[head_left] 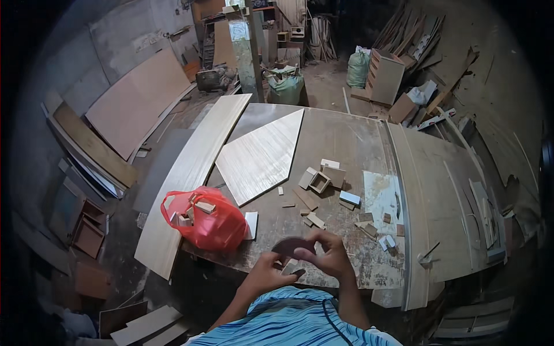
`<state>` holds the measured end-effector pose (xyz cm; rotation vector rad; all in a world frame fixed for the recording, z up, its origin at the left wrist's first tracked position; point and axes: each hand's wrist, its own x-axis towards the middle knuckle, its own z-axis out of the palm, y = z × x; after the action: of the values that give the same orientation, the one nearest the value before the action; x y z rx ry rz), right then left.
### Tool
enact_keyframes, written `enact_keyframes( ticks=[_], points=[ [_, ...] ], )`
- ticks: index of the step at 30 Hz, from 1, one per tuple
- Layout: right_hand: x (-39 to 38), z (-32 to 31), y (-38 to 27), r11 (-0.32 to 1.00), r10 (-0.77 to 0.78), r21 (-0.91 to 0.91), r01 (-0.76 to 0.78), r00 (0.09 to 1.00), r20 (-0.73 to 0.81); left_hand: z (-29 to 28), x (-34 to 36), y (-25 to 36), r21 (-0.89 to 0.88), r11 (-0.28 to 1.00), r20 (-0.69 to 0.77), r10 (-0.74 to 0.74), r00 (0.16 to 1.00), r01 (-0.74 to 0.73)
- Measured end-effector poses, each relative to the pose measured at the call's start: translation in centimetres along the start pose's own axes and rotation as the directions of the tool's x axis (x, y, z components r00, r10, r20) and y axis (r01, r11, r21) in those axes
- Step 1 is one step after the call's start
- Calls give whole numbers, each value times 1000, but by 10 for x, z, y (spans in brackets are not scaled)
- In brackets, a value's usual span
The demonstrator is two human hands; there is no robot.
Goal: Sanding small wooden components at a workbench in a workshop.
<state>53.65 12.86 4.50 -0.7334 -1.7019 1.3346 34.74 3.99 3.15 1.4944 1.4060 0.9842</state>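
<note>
Close to my body, above the table's near edge, both hands are together. My right hand (329, 254) is closed on a dark brown, curved sheet that looks like sandpaper (291, 245), with the thumb pressed on its face. Just below it, my left hand (268, 272) pinches a small pale wood block (292, 266), partly hidden by the fingers. A red plastic bag (216, 225) holding wood offcuts stands left of my hands. Beyond them on the worn table (340, 138) lie several small wood pieces and an open little wooden box (319, 182).
A long pale board (196, 155) runs along the table's left side, next to an angular light panel (262, 153). A metal strip (398, 219) crosses the right side. Farther off are a post (242, 52), green sacks (285, 86) and leaning boards (135, 104).
</note>
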Motion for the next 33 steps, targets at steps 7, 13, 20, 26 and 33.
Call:
enact_keyframes(
  ticks=[7,13,20,26,33],
  points=[
    [2,23,-10,848,35,529,39,991,-130,-14,-4,-5,-26,999,-44,-26,999,25],
    [17,50,51,976,211,121,-182,930,-302,-24,-4,-18,-49,996,-29,-78,997,77],
    [14,103,37,971,-29,227,70,984,-178,-53,-30,-49,-73,997,-107,-48,993,40],
    [40,114,38,983,180,41,-176,925,-335,-96,-37,-53,-63,998,-138,-6,990,-3],
    [30,180,66,943,153,328,-63,955,-255,-130,-45,-58,-138,990,-103,1,995,-15]
  ],
)
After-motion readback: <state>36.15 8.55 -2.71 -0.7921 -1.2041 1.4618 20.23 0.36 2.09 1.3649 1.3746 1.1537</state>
